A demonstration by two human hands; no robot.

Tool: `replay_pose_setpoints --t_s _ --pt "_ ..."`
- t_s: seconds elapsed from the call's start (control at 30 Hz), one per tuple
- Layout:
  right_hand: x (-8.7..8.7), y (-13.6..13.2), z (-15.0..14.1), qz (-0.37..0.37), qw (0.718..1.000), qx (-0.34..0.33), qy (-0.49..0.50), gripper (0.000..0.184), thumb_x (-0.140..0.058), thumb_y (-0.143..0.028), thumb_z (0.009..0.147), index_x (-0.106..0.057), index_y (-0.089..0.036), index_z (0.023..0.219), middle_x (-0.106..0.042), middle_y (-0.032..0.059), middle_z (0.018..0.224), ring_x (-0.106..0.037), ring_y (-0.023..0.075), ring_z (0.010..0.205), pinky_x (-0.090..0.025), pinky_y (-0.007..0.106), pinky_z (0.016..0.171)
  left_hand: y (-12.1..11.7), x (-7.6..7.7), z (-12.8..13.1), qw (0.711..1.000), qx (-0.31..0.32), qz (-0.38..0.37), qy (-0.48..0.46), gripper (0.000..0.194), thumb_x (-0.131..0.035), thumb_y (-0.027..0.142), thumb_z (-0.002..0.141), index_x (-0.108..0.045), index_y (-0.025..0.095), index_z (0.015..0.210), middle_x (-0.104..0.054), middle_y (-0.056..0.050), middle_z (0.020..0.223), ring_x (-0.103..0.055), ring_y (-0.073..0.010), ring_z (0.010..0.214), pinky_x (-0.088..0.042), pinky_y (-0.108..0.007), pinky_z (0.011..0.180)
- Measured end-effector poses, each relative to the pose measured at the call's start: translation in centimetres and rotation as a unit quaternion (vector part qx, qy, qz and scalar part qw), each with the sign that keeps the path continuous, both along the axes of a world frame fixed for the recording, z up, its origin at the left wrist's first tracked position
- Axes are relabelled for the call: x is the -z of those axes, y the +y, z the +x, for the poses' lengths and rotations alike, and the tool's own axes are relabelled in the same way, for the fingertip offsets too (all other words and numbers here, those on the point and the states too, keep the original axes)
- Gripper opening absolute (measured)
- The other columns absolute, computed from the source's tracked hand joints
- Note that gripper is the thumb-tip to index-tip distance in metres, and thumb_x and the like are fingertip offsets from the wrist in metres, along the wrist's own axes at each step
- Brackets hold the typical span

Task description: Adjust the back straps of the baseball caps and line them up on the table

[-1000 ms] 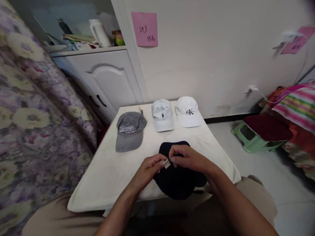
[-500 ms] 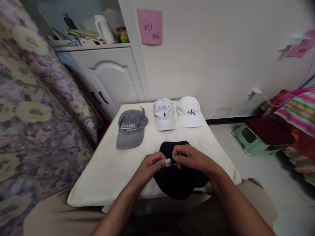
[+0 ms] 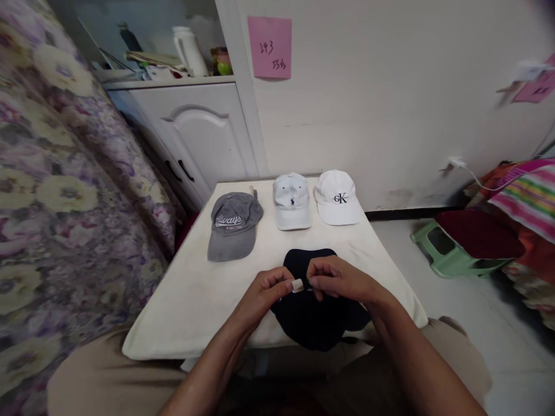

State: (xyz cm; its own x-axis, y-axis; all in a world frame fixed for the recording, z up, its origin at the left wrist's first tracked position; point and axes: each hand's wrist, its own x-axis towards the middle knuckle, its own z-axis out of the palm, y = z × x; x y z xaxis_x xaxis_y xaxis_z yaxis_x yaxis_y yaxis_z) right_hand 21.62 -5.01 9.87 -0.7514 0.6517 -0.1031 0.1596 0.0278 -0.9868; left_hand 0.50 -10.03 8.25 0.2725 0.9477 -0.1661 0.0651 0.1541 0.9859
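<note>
A black cap (image 3: 312,323) lies at the near edge of the table, its brim pointing away from me. Over it, my left hand (image 3: 272,285) pinches a small whitish piece (image 3: 297,285) between thumb and forefinger; its kind is too small to tell. My right hand (image 3: 336,278) is closed just to the right, fingertips pinched close to that piece and above the cap. What the right fingertips hold, if anything, does not show. Farther back stand a grey cap (image 3: 234,225), a pale blue cap (image 3: 292,202) and a white cap (image 3: 337,197).
A cream cloth covers the table (image 3: 186,306), which meets the wall at the back. Flowered curtains (image 3: 65,202) hang at the left beside a white cabinet (image 3: 203,133). On the right floor stands a green stool (image 3: 442,248) with a dark red top.
The whole view has shifted slightly, so things appear a little farther right. Both hands keep nearly the same pinch over the black cap, and the caps stay in place.
</note>
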Motion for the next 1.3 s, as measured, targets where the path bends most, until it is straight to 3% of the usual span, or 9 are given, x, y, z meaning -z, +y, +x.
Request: replay_pose_setpoints --t_s 0.23,0.4,0.6,0.83,1.1,1.3 --pt "0.4 -0.1 -0.5 -0.022 0.999 -0.007 0.046 0.012 -0.057 -0.026 0.087 -0.056 -0.016 0.08 -0.063 -0.002 0.063 -0.041 0.0053 0.044 -0.028 0.018 0.042 0.1 -0.4 0.5 1.0 -0.002 0.002 -0.003 0.029 -0.066 0.04 0.076 -0.055 0.015 0.068 -0.041 0.006 0.056 -0.032 -0.0081 0.052 -0.021 -0.022 0.049" --pt "0.3 0.1 0.3 -0.04 0.998 -0.031 0.039 0.02 -0.054 -0.034 0.091 -0.056 -0.016 0.082 -0.065 -0.0003 0.065 -0.048 0.0064 0.043 -0.033 0.018 0.043 0.1 -0.8 0.4 1.0 -0.001 -0.004 -0.003 0.028 -0.065 0.038 0.078 -0.053 0.015 0.067 -0.041 0.006 0.056 -0.032 -0.008 0.051 -0.022 -0.021 0.049" --pt "-0.3 -0.2 0.3 -0.001 0.999 -0.044 -0.006 0.014 -0.055 -0.028 0.089 -0.057 -0.016 0.081 -0.06 -0.0034 0.059 -0.039 0.0051 0.042 -0.027 0.018 0.041 0.0 -0.8 0.6 0.999 0.023 -0.019 0.026 0.027 -0.065 0.037 0.08 -0.054 0.015 0.068 -0.043 0.005 0.058 -0.033 -0.0082 0.053 -0.022 -0.022 0.05" --pt "-0.4 0.1 0.8 0.002 0.998 -0.066 0.002 0.019 -0.052 -0.032 0.092 -0.056 -0.016 0.083 -0.064 -0.0011 0.065 -0.038 0.0048 0.041 -0.028 0.019 0.043 0.1 -1.1 0.6 0.999 0.014 -0.028 0.04 0.029 -0.068 0.038 0.076 -0.053 0.016 0.066 -0.043 0.006 0.057 -0.033 -0.0081 0.052 -0.021 -0.022 0.05" --pt "-0.4 0.1 0.6 0.03 0.997 -0.069 -0.02 0.022 -0.054 -0.035 0.092 -0.056 -0.017 0.08 -0.057 -0.0036 0.059 -0.039 0.0071 0.048 -0.028 0.019 0.045 0.2 -1.0 0.9 0.997 0.048 -0.027 0.045 0.028 -0.066 0.037 0.077 -0.051 0.016 0.066 -0.037 0.007 0.056 -0.029 -0.0082 0.053 -0.018 -0.023 0.049" --pt "-0.2 0.2 0.9 0.006 0.998 -0.063 -0.004 0.023 -0.053 -0.037 0.093 -0.059 -0.015 0.087 -0.057 -0.0031 0.06 -0.037 0.0067 0.047 -0.026 0.019 0.044 0.2 -1.2 0.5 0.997 0.067 -0.012 0.046 0.034 -0.061 0.041 0.082 -0.046 0.017 0.063 -0.035 0.006 0.057 -0.028 -0.0091 0.055 -0.019 -0.024 0.051"
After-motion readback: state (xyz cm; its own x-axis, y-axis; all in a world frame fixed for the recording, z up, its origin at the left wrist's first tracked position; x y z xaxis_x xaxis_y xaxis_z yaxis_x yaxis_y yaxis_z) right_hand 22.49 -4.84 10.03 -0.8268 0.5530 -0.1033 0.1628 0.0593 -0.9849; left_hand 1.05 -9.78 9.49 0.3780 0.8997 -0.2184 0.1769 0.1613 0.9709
